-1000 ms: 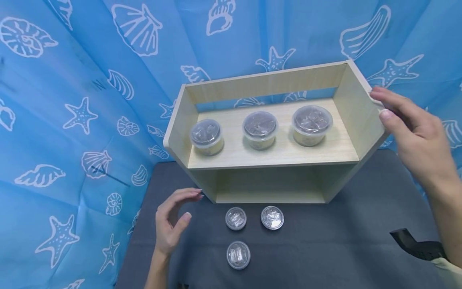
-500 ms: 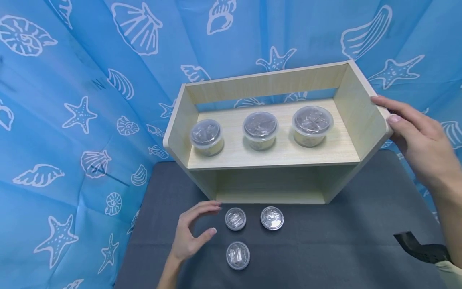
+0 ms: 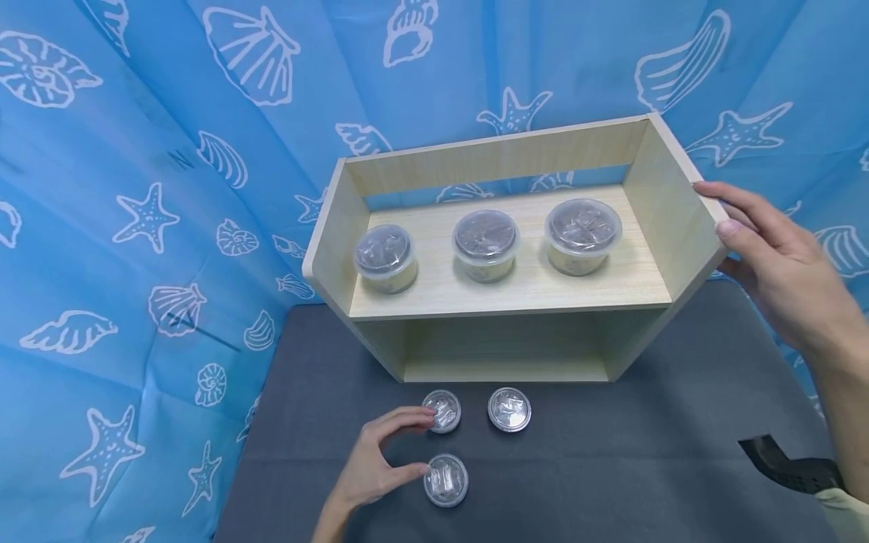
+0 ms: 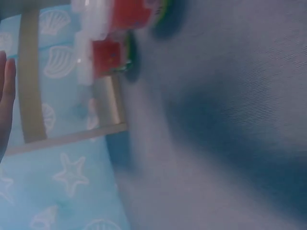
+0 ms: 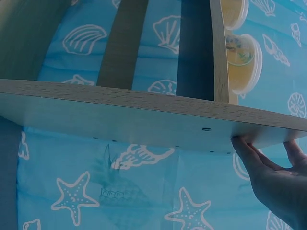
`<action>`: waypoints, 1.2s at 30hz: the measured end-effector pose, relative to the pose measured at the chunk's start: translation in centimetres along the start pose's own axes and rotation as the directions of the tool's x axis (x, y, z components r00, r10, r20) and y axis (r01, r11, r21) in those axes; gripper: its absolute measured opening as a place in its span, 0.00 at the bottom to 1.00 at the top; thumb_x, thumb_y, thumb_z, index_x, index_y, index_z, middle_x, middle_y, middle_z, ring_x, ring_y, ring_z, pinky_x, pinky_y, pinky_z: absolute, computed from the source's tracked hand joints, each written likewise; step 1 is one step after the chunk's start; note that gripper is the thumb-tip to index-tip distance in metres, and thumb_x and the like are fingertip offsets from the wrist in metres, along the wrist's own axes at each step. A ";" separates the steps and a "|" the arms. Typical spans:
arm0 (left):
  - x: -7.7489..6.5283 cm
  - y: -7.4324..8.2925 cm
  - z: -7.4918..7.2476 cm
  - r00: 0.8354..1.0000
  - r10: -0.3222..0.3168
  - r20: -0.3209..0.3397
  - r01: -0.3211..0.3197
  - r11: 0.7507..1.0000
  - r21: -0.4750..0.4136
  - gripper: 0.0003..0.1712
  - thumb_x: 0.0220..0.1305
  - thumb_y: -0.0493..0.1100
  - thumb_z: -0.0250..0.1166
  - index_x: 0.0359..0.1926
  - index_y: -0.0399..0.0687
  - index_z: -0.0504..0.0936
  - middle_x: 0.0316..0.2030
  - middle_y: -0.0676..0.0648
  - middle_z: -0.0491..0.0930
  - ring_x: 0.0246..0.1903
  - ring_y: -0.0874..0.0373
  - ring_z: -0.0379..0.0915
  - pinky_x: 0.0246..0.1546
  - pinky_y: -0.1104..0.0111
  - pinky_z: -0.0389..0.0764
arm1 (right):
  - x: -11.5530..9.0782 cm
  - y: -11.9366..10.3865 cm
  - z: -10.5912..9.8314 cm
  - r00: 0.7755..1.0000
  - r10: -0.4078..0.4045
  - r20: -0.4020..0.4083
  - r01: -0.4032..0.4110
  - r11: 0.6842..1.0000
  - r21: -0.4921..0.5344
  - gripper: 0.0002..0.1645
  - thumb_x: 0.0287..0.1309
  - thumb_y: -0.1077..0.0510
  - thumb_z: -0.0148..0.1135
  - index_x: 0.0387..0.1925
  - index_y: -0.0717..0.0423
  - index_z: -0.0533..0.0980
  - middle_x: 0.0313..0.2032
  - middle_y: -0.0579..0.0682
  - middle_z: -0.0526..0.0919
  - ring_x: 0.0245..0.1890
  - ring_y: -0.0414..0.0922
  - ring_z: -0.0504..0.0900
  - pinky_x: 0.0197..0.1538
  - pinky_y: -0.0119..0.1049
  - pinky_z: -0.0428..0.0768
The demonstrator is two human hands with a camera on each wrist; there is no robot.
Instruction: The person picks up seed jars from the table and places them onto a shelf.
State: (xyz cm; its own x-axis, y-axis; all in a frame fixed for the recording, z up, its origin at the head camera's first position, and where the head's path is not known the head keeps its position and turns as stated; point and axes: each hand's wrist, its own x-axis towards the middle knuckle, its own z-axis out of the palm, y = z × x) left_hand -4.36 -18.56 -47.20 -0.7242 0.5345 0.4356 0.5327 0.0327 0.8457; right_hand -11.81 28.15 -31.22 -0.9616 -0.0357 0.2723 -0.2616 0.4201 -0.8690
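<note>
On the dark tabletop, my left hand [image 3: 380, 460] spreads thumb and fingers beside the small round lidded tubs. Its fingertips overlap the back-left tub [image 3: 444, 413], and the thumb tip is right at the rim of the front tub [image 3: 446, 481]. A third small tub [image 3: 509, 409] stands to their right. In the left wrist view, two tubs show red sides, one of them the nearer red tub [image 4: 129, 14]. My right hand [image 3: 794, 264] holds the right side panel of the pale wooden shelf [image 3: 516, 311], with fingertips against its outer face in the right wrist view.
Three larger lidded tubs stand on the upper board: a left one [image 3: 385, 259], a middle one [image 3: 485, 245] and a right one [image 3: 582, 236]. A blue curtain [image 3: 170, 264] with white sea shapes hangs behind and left. The shelf's lower compartment [image 3: 505, 348] faces the small tubs.
My left hand has moved right and toward the near edge, from left of the tubs to right beside them. My right hand has settled onto the shelf's side panel.
</note>
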 end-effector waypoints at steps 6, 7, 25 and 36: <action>-0.9 -0.6 1.2 0.999 -0.025 0.022 0.025 1.000 -0.001 0.34 0.45 0.26 0.75 0.57 0.36 0.78 0.54 0.35 0.79 0.55 0.47 0.77 0.52 0.58 0.80 | 0.0 0.1 0.1 1.000 0.009 0.000 -0.009 1.000 0.001 0.30 0.78 0.58 0.39 0.77 0.40 0.56 0.75 0.46 0.55 0.63 0.40 0.63 0.60 0.20 0.64; -1.3 -1.3 1.4 1.000 -0.019 0.022 0.019 1.000 0.010 0.35 0.45 0.27 0.75 0.58 0.38 0.78 0.55 0.36 0.79 0.56 0.47 0.77 0.54 0.60 0.79 | 0.0 0.1 0.1 1.000 0.009 -0.001 -0.009 1.000 0.005 0.30 0.78 0.58 0.39 0.77 0.40 0.56 0.75 0.46 0.54 0.63 0.40 0.63 0.64 0.23 0.62; -4.7 -5.2 4.0 0.990 -0.136 0.035 0.130 0.981 0.142 0.33 0.47 0.40 0.79 0.58 0.47 0.80 0.55 0.43 0.81 0.57 0.52 0.76 0.64 0.66 0.68 | 0.0 0.4 0.3 1.000 -0.023 -0.004 0.024 0.996 0.083 0.30 0.78 0.57 0.38 0.77 0.42 0.55 0.74 0.50 0.53 0.63 0.47 0.59 0.67 0.40 0.60; -6.2 -6.6 5.0 0.974 -0.219 0.055 0.205 0.960 0.191 0.35 0.46 0.42 0.80 0.58 0.44 0.80 0.57 0.43 0.79 0.59 0.54 0.75 0.63 0.65 0.69 | -0.2 0.5 0.7 0.999 -0.036 -0.021 0.037 0.998 0.054 0.30 0.78 0.57 0.37 0.77 0.42 0.54 0.73 0.51 0.54 0.64 0.46 0.59 0.69 0.43 0.56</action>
State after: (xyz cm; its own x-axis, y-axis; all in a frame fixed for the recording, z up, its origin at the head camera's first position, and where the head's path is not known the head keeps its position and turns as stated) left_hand -1.15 -17.91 -57.01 -0.7979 0.5604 0.2220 0.4464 0.3019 0.8423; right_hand -11.84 27.74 -31.96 -0.9495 -0.0316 0.3122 -0.3014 0.3687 -0.8793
